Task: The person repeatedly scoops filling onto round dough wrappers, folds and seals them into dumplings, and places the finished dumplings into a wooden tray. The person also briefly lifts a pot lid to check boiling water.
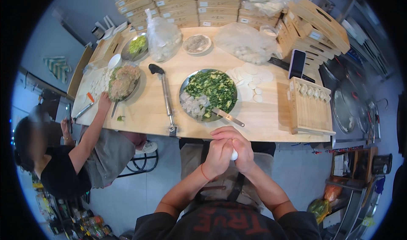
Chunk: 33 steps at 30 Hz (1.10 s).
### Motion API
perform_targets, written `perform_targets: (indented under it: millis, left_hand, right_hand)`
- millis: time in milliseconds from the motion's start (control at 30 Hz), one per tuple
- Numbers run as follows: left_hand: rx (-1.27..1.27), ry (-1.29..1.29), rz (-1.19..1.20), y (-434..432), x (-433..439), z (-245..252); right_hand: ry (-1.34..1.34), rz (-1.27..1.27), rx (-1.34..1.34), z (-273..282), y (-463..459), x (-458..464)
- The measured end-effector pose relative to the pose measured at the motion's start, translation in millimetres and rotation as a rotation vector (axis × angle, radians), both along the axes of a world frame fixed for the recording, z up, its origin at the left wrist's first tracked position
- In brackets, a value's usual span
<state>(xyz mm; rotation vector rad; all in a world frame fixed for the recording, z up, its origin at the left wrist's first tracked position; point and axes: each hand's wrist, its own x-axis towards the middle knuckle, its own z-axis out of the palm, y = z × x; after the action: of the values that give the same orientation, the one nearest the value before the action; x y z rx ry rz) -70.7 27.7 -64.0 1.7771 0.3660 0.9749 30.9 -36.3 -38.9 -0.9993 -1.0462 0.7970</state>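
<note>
My left hand (219,155) and my right hand (244,152) are clasped together just off the table's front edge. Between them a white piece of dough (234,155) shows, probably a dumpling; most of it is hidden by my fingers. In front of my hands sits a round metal bowl (182,95) with chopped green filling (211,87) and greyish shrimp (194,105). A flat metal spatula (229,117) leans out over its front right rim. Round dough wrappers (249,69) lie in a loose pile right of the bowl. Farther right, a wooden tray (310,114) carries a row of several pleated dumplings (313,91).
On the left a person (57,163) touches a bowl of pinkish filling (124,81). A jointed metal stand (167,96) lies between the bowls. Stacked wooden boxes (178,4), bags of dough balls (163,42) and a plate (197,44) line the back. A phone (297,63) stands right.
</note>
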Motion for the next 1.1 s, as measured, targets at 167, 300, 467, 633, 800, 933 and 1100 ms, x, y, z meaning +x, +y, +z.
perform_targets:
  millis: [167, 300, 467, 633, 800, 933, 1100]
  left_hand:
    - [-0.760, 0.146, -0.358, -1, 2, 21]
    - [-1.200, 0.131, -0.422, 1, 24, 25]
    - [-0.865, 0.173, -0.381, -10, 61, 19]
    - [-0.677, 0.173, -0.354, -19, 90, 15]
    - [-0.630, 0.218, -0.409, -25, 80, 2]
    - [-0.670, 0.278, -0.395, -44, 63, -12]
    - [-0.675, 0.385, -0.382, -40, 33, -25]
  right_hand:
    - [-0.336, -0.072, 0.053, -2, -6, 34]
    - [-0.550, -0.192, -0.073, 10, -24, 53]
    - [-0.581, -0.282, -0.200, 29, -52, 72]
    - [-0.425, -0.478, -0.280, 28, -69, 113]
    - [-0.699, -1.093, -0.375, -1, -61, 230]
    - [-0.799, -1.046, -0.569, -36, -36, 279]
    - [-1.101, -1.141, -0.510, -36, -18, 268]
